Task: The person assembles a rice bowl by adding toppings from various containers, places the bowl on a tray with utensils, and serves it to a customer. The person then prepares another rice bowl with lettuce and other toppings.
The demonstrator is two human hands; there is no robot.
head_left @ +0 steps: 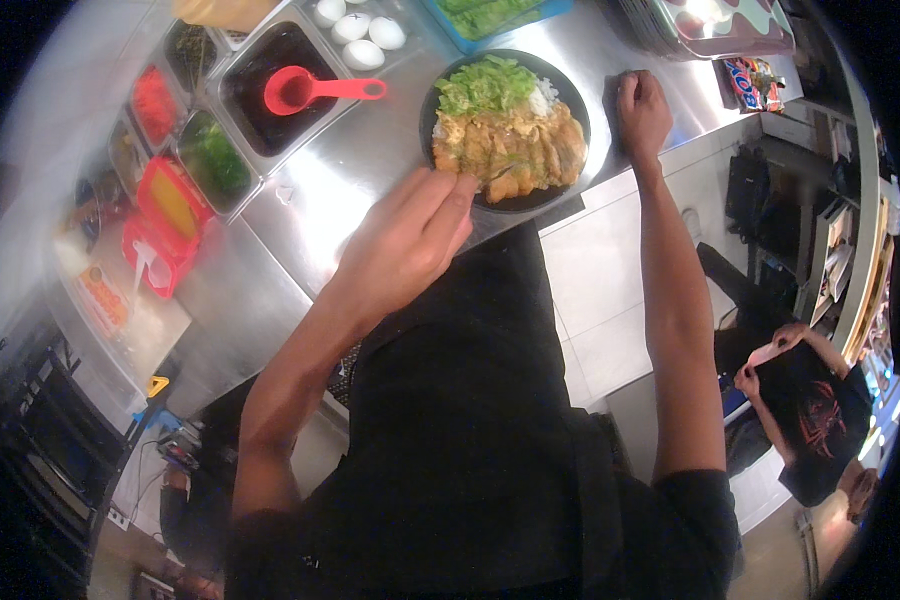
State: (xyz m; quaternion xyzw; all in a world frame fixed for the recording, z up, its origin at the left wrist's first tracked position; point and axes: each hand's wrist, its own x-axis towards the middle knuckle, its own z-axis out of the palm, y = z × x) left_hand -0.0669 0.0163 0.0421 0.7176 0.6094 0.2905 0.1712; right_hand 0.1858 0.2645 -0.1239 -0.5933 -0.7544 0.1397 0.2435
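A dark round bowl (428,112) on the steel counter holds shredded lettuce (485,85), white rice (542,98) and browned, egg-coated cutlet pieces (515,145). My left hand (410,230) reaches to the bowl's near left rim. Its fingers are pinched together at the edge of the food, and whatever lies between the fingertips is hidden. To the right of the bowl, my right hand (644,112) rests on the counter near its edge, curled into a fist. Nothing shows in that fist.
At left, a red measuring cup (292,91) sits in a dark sauce tub (260,125), beside chopped green onion (213,158) and an open red container (165,225). Eggs (355,28) and a blue-rimmed lettuce tray (450,28) stand behind. A person (810,400) is at right.
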